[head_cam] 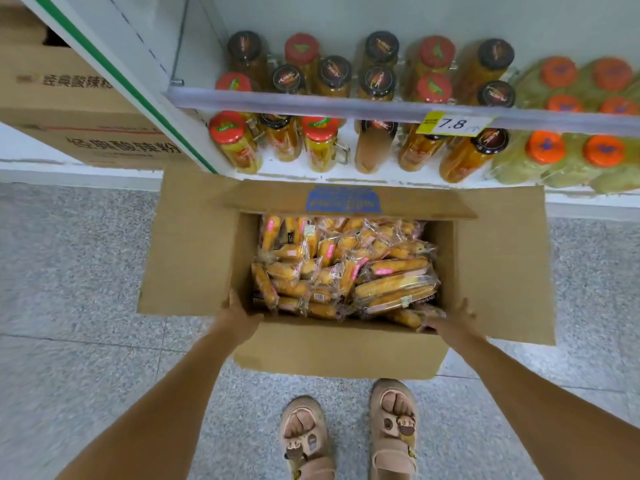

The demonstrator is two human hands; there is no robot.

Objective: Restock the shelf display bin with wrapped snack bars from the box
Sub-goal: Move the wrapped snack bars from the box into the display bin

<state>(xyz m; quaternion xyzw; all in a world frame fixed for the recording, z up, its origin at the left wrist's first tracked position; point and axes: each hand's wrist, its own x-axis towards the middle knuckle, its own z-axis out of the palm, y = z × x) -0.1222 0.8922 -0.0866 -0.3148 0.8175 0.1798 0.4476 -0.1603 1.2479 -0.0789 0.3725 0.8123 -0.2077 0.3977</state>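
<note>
An open cardboard box (339,351) stands on the speckled floor in front of the shelving, its flaps folded outward. It is filled with a loose heap of wrapped snack bars (346,268), golden inside clear wrappers with pink labels. My left hand (239,315) grips the box's near left corner, fingers over the left flap. At the near right corner my right hand (450,322) holds the rim, thumb toward the bars and fingers on the right flap. Neither hand holds a bar. No display bin is in view.
Behind the box, low shelves hold jars (311,143) with red and black lids and orange-capped bottles (554,150); a price tag (453,123) sits on the rail. Stacked printed cartons (86,98) stand at the left. My sandalled feet (304,434) are just short of the box.
</note>
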